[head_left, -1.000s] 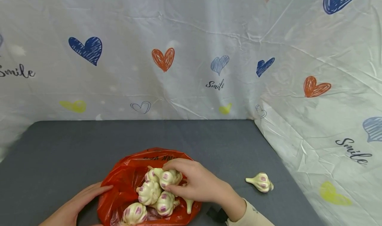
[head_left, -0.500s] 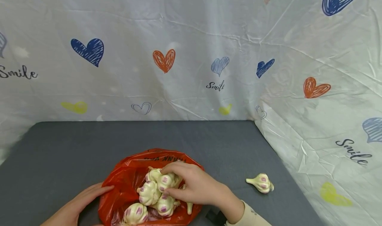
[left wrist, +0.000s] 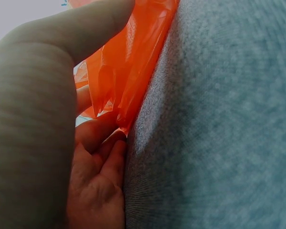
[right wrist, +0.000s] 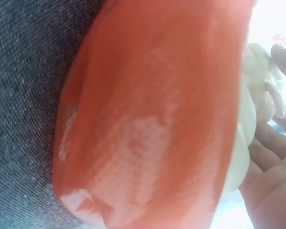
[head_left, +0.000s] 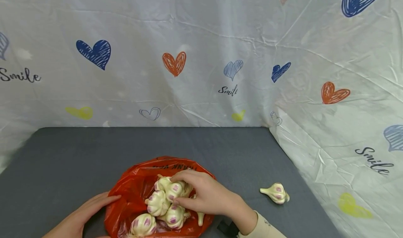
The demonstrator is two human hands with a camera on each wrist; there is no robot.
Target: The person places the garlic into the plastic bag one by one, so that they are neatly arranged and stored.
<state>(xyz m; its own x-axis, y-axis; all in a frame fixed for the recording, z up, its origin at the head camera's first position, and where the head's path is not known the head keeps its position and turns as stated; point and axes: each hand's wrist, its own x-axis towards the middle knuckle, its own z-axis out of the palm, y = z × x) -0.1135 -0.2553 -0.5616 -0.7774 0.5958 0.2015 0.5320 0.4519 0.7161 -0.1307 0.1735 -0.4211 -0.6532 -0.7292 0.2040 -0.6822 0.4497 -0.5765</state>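
A red plastic bag [head_left: 127, 187] stands with its mouth spread wide, holding several whitish garlic bulbs [head_left: 158, 203] with purple patches. My right hand [head_left: 207, 193] reaches over the bag's right side and grips one garlic bulb [head_left: 175, 190] on top of the pile between thumb and fingers. In the right wrist view the bag's wall [right wrist: 157, 119] covers much of the frame, with bulbs and part of the hand beyond it. My left hand [head_left: 85, 211] holds the bag's left side, a finger lying along the rim; its curled fingers [left wrist: 102, 136] show at the bag's lower edge in the left wrist view.
One garlic bulb [head_left: 277, 193] lies alone on the dark grey tabletop [head_left: 226, 150], right of the bag. A pale cloth [head_left: 201, 38] printed with hearts hangs behind and along the right side. A black device [head_left: 227, 226] sits at the right wrist.
My right hand and its garlic bulb have settled slightly lower onto the pile. The bag's right rim has spread a little outward. The left hand stays at the bag's side.
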